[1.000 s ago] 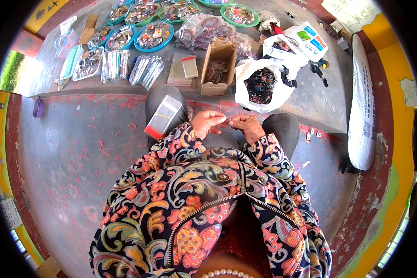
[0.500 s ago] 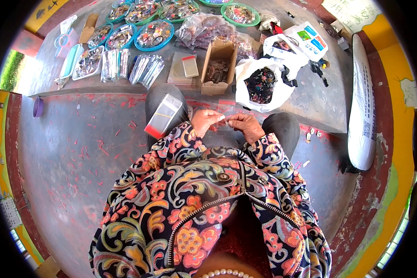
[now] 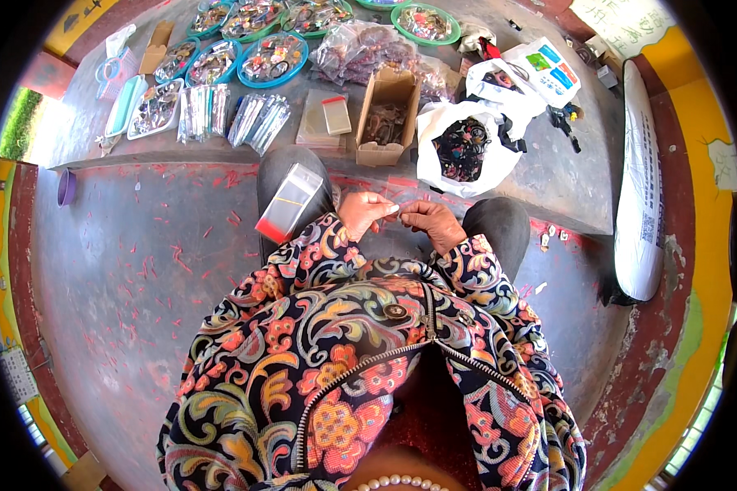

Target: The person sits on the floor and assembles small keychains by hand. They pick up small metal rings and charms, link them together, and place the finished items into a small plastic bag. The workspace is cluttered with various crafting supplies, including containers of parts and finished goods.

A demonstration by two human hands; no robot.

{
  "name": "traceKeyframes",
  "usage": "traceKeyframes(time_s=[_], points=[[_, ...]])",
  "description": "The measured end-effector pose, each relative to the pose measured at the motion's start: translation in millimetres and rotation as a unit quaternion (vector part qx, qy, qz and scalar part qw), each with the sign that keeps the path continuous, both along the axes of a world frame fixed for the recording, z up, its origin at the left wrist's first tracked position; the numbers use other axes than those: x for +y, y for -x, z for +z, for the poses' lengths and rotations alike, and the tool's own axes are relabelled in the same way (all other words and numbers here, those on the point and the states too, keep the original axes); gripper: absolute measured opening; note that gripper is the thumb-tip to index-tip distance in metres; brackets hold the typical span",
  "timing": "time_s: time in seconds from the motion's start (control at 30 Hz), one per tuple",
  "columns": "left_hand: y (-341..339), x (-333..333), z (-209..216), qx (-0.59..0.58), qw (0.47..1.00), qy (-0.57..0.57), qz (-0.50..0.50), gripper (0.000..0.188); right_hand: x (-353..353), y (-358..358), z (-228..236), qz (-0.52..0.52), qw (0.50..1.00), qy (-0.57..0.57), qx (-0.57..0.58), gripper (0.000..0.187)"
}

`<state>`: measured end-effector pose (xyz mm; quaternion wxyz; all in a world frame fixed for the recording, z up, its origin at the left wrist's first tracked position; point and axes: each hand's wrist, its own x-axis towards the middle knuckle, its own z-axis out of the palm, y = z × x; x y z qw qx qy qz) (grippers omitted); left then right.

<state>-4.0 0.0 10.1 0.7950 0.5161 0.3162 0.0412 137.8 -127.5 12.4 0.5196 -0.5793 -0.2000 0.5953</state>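
**Apparently unfinished: one thin bag between two hands**

Now we have both hands just beside each other, near the ledge. Our left hand (image 3: 367, 214) has thumb and forefinger pinched together, and our right hand (image 3: 434, 222) is pinched likewise; they grasp, as it seems, a small clear plastic bag (image 3: 401, 193), so thin that we cannot trace its whole edge. Also, we cannot tell whether anything is inside it. Therefore we judge that the handling of this one bag is underway, not completed.

As for what is left, a stack of clear sleeves (image 3: 287, 217) with red ends lies on our left thigh (image 3: 275, 168), held by a yellow band (image 3: 287, 201); we suppose these are unused. On the concrete ledge (image 3: 561, 184), an open cardboard box (image 3: 374, 155) contains brownish pieces (image 3: 387, 127), and beside it a white plastic bag (image 3: 491, 176) is filled with small dark items (image 3: 460, 155). Wrapped bundles of slender items (image 3: 259, 123) may be finished packs, but we cannot confirm this.
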Motion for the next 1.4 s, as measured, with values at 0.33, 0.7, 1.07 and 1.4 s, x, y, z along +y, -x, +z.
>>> traceKeyframes(time_s=[0.33,0.7,1.07,1.4], points=[[-0.7,-1.2,3.5,0.0,1.0,0.025,-0.005,0.016,1.3,3.9,12.1,-0.033,0.999,-0.017,0.014,0.011],[-0.4,-1.3,6.6,-0.017,0.998,0.047,-0.035,0.018,-1.1,-1.1,-7.5,-0.03,0.999,-0.006,0.016,0.007],[0.3,-1.5,-3.9,-0.051,0.996,0.046,-0.057,0.017,-0.2,-1.0,-5.3,-0.016,0.999,-0.014,0.037,0.009],[0.0,-2.3,-10.5,-0.055,0.995,-0.006,-0.081,0.017,0.8,2.3,-0.1,-0.008,1.0,-0.014,0.023,0.01]])
